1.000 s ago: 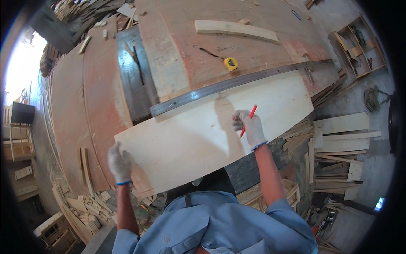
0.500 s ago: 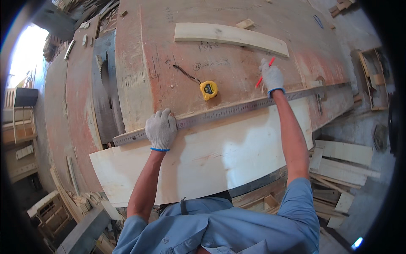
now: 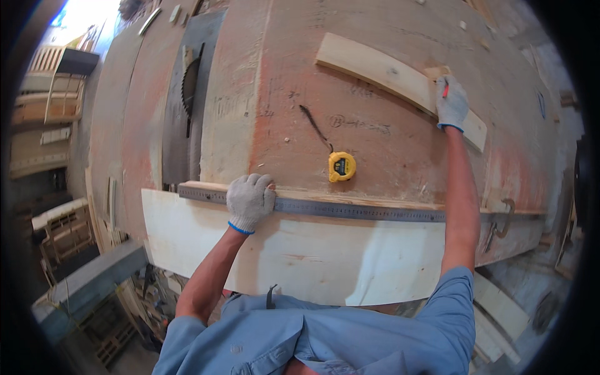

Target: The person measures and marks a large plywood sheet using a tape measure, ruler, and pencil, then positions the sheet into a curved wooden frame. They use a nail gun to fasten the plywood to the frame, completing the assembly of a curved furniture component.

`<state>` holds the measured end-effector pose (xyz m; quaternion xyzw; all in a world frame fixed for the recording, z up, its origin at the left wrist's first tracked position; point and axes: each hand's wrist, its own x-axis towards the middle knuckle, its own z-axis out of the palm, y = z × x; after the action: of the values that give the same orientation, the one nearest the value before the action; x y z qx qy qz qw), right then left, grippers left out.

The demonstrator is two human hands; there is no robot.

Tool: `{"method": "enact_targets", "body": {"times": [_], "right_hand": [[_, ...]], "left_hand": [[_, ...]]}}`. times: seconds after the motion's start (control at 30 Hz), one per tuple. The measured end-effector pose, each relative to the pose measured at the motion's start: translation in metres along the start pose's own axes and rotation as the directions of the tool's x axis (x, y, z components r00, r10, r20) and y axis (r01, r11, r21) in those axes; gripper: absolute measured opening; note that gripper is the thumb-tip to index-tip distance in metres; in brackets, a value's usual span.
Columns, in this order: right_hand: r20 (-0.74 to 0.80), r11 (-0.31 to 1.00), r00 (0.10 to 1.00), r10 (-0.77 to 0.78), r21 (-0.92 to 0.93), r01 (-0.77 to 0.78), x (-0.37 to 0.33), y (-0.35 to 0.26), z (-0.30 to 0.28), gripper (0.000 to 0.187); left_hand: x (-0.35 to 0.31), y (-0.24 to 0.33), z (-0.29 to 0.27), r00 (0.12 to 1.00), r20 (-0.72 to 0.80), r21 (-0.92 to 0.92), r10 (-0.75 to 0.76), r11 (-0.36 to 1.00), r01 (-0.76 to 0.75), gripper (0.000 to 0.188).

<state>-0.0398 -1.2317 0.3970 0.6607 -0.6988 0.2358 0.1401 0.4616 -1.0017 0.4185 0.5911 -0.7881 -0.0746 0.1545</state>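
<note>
My left hand, in a pale knitted glove with a blue cuff, is closed over the left part of a long steel ruler and the wooden strip behind it. The ruler lies along the far edge of a pale plywood sheet. Farther off, my gloved right hand reaches over a pale board, beside a small wood block. A red pen sticks out of its closed fingers. Between the hands, a yellow tape measure with a black strap rests on the table.
A toothed saw blade rises from a slot in the worn reddish table at the left. A metal clamp sits at the strip's right end. Wooden frames stand at the left, and loose boards lie low at the right.
My right hand has moved away from the ruler, up to the pale board, carrying the red pen. My left hand stays on the ruler. The whole view has turned and shifted.
</note>
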Motion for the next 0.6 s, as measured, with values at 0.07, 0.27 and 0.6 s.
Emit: {"method": "enact_targets", "body": {"times": [0.07, 0.27, 0.6], "right_hand": [[0.090, 0.994, 0.994, 0.054, -0.096, -0.045, -0.009, 0.000, 0.009, 0.023], [0.124, 0.995, 0.989, -0.084, -0.041, 0.089, -0.014, 0.018, 0.032, 0.027], [0.337, 0.989, 0.937, -0.089, 0.138, 0.044, -0.027, 0.014, 0.004, 0.039]], "left_hand": [[0.007, 0.005, -0.002, 1.000, 0.018, -0.008, -0.013, 1.000, 0.013, 0.010], [0.003, 0.005, -0.005, 0.998, -0.004, 0.026, -0.065, 0.998, 0.065, 0.008], [-0.007, -0.002, -0.003, 0.996, 0.012, -0.022, -0.091, 0.996, 0.092, 0.009]]}}
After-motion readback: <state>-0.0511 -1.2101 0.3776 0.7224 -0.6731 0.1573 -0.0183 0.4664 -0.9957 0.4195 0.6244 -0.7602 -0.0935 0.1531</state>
